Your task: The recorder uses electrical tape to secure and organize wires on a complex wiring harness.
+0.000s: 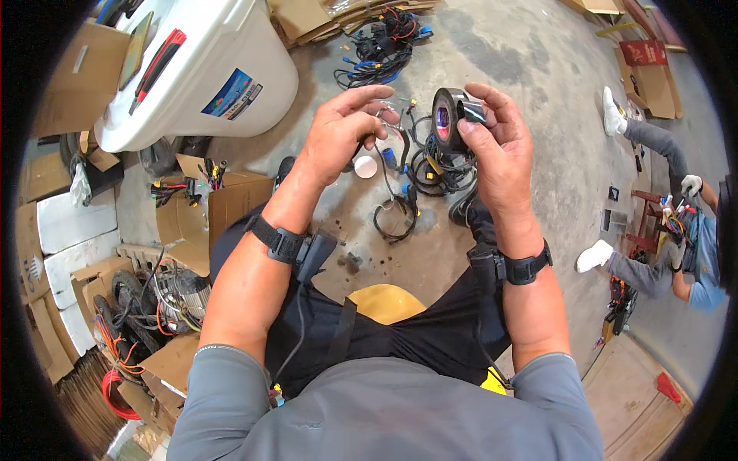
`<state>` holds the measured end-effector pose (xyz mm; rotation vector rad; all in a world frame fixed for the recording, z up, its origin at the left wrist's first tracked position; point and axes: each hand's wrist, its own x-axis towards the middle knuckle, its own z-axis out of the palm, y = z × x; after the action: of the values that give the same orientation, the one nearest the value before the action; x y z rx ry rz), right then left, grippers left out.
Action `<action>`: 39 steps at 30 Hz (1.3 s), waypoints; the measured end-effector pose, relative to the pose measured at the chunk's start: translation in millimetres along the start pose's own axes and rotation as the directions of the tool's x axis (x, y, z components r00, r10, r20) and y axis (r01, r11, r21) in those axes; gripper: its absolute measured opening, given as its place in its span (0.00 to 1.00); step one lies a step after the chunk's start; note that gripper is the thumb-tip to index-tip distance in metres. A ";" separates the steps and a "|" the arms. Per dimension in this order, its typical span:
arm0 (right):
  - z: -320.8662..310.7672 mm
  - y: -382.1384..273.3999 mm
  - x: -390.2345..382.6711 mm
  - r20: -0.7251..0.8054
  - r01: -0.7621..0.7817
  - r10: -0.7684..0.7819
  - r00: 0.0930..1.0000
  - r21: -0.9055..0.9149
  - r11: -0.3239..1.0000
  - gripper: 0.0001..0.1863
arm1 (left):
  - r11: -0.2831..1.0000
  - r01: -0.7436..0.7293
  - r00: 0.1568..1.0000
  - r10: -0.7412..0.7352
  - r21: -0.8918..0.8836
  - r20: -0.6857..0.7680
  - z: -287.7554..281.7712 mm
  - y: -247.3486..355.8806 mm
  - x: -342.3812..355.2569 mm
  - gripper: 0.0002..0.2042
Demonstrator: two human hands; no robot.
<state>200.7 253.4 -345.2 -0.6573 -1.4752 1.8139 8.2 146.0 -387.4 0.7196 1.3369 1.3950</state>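
Black tape roll (448, 117) gripped upright in right hand (496, 150), loose end pinched ready. Left hand (342, 131), just left of roll, pinches thin wire (384, 115), loop hanging over floor (538, 69).

right hand (500, 146): black tape roll (448, 117) | left hand (342, 131): thin wire (382, 115)

Tape roll (446, 119) in right hand (496, 150); wire (392, 165) in left hand (338, 134); white bin (200, 65) far left.

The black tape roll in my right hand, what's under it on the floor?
Below the black tape roll, coiled black cables lie on the concrete floor; the right hand covers their right part.
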 end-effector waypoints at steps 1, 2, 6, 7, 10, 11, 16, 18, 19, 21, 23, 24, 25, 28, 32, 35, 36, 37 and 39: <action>-1.5 -1.0 -0.6 0.008 -0.030 0.030 1.000 0.019 0.999 0.23 | 0.999 -0.003 1.000 0.002 -0.050 -0.029 -0.3 -1.2 -0.4 0.23; -5.2 1.8 -1.0 0.021 -0.075 0.075 0.997 0.006 0.997 0.23 | 0.995 -0.009 0.998 0.003 -0.100 -0.055 1.0 -1.1 1.0 0.22; -4.0 8.5 -1.0 0.148 -0.234 0.236 0.960 -0.035 0.972 0.24 | 0.996 -0.043 0.997 0.038 -0.073 -0.059 1.8 3.7 0.4 0.21; -1.8 11.4 -1.2 0.135 -0.230 0.231 0.963 -0.023 0.973 0.24 | 0.993 -0.063 0.997 0.058 -0.100 -0.054 1.4 4.6 -0.3 0.21; 5.1 23.9 -3.3 0.204 -0.314 0.320 0.925 -0.061 0.947 0.32 | 0.987 -0.082 0.996 0.077 -0.135 -0.043 1.9 7.1 -0.1 0.20; 7.5 27.1 -4.0 0.187 -0.311 0.314 0.931 -0.047 0.949 0.32 | 0.984 -0.088 0.995 0.079 -0.155 -0.060 2.0 7.4 -0.3 0.20; 13.3 33.7 -3.5 0.286 -0.284 0.314 0.906 -0.139 0.949 0.38 | 0.981 -0.096 0.994 0.086 -0.168 -0.065 1.4 11.4 -1.0 0.19; 13.7 29.7 -2.0 0.322 -0.237 0.308 0.895 -0.242 0.941 0.43 | 0.986 -0.092 0.995 0.086 -0.140 -0.050 -1.1 10.9 -4.0 0.20; 13.0 29.1 -1.3 0.316 -0.234 0.300 0.900 -0.230 0.945 0.43 | 0.988 -0.089 0.996 0.084 -0.128 -0.041 -1.5 10.4 -3.7 0.20; 9.1 29.3 0.5 0.247 -0.344 0.364 0.898 -0.121 0.931 0.46 | 0.972 -0.152 0.988 0.151 -0.178 -0.019 3.2 8.7 -1.8 0.20; 5.9 36.7 2.3 0.242 -0.349 0.371 0.897 -0.130 0.928 0.48 | 0.972 -0.104 0.995 0.100 -0.212 -0.030 4.5 10.2 -5.0 0.19; 5.9 40.0 0.8 0.250 -0.384 0.390 0.886 -0.077 0.920 0.47 | 0.970 -0.102 0.995 0.102 -0.221 -0.011 4.1 9.8 -6.0 0.19; 5.7 41.6 -0.2 0.260 -0.418 0.409 0.875 -0.025 0.908 0.46 | 0.968 -0.099 0.995 0.103 -0.231 0.008 3.8 8.9 -6.6 0.18; 6.3 38.9 -0.2 0.333 -0.497 0.477 0.813 -0.029 0.867 0.41 | 0.964 -0.089 0.996 0.088 -0.250 -0.015 1.5 6.8 -7.9 0.18; 6.9 31.2 -2.9 0.322 -0.537 0.543 0.776 -0.115 0.836 0.37 | 0.971 -0.100 0.995 0.098 -0.217 -0.022 2.3 5.2 -6.9 0.20; 9.3 37.7 -3.5 0.275 -0.547 0.538 0.797 -0.048 0.835 0.33 | 0.962 -0.116 0.992 0.125 -0.247 0.022 4.3 5.3 -5.6 0.18; 9.3 40.8 -0.4 0.290 -0.540 0.526 0.800 -0.037 0.841 0.31 | 0.965 -0.115 0.992 0.122 -0.234 0.014 2.8 6.2 -6.4 0.18; 8.1 42.4 0.5 0.306 -0.532 0.513 0.802 -0.024 0.846 0.30 | 0.969 -0.115 0.993 0.120 -0.220 0.006 2.4 6.1 -6.7 0.18; 6.7 39.0 1.4 0.315 -0.534 0.515 0.797 -0.031 0.845 0.26 | 0.971 -0.114 0.993 0.117 -0.212 0.005 2.7 6.4 -6.8 0.18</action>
<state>187.1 246.2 -381.6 -0.8410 -1.5282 2.4797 11.0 141.5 -379.3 0.6729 1.1268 1.5930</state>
